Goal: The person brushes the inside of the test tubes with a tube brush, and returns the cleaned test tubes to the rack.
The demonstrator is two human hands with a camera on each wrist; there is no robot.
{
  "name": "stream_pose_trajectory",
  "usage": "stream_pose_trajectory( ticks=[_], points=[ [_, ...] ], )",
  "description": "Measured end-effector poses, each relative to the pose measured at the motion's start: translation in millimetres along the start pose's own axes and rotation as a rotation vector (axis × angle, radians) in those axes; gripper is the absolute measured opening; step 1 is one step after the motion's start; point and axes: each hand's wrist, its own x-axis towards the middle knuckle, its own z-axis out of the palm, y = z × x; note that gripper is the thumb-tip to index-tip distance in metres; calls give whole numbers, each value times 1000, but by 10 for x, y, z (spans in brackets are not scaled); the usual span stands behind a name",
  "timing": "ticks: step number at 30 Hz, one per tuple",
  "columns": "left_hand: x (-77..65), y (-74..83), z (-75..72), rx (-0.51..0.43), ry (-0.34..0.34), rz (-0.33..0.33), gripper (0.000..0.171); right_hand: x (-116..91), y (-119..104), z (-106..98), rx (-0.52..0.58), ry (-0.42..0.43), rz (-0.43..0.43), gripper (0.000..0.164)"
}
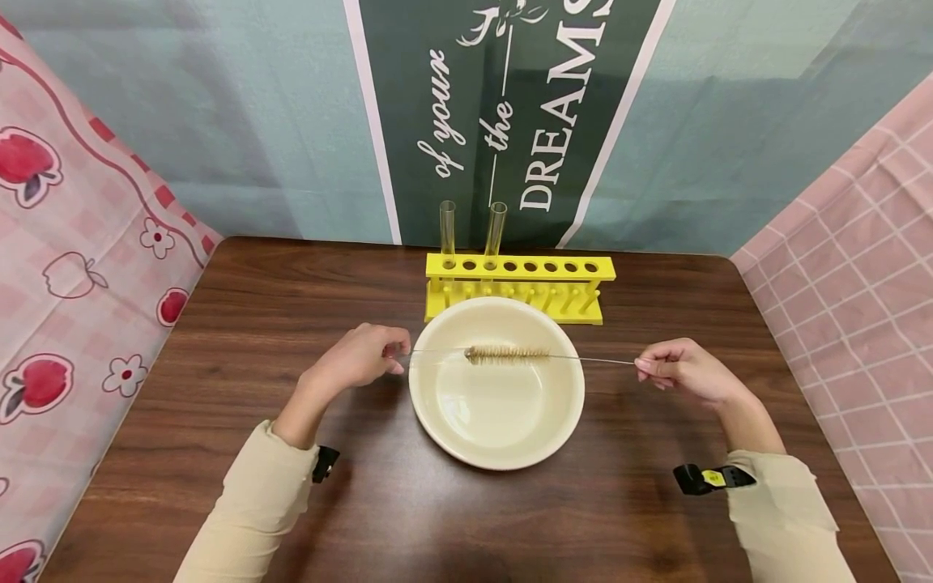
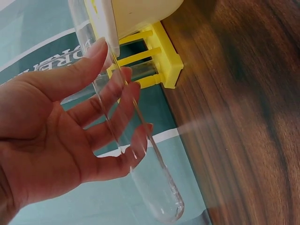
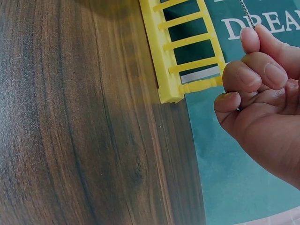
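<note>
My left hand (image 1: 360, 356) holds a clear glass test tube (image 2: 161, 192), thumb on one side and fingers curled along the other; its rounded end points down past the fingers in the left wrist view. Between thumb and index finger, my right hand (image 1: 685, 368) pinches the twisted wire handle (image 1: 601, 360) of a test tube brush. The tan bristles (image 1: 510, 355) lie level over a cream basin (image 1: 496, 453), with the brush tip right at the tube's mouth. In the right wrist view, the other fingers (image 3: 248, 77) are folded toward the palm.
Behind the basin stands a yellow test tube rack (image 1: 521, 271) with two upright tubes, one being the left tube (image 1: 448, 231). A brown wood-grain table (image 1: 364, 502) bears everything. Printed curtains hang at the back and both sides.
</note>
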Motion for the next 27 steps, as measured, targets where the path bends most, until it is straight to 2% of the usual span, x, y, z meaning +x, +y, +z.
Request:
stream_pose_trajectory(
  ticks=[9, 16, 27],
  points=[
    [-5, 18, 20, 64, 27, 31, 14, 6, -17, 16, -7, 8, 14, 17],
    [10, 47, 46, 45, 42, 38, 15, 40, 0, 29, -20, -3, -7, 17],
    [41, 126, 71, 82, 102, 17, 18, 143, -30, 127, -89, 37, 67, 17]
  ],
)
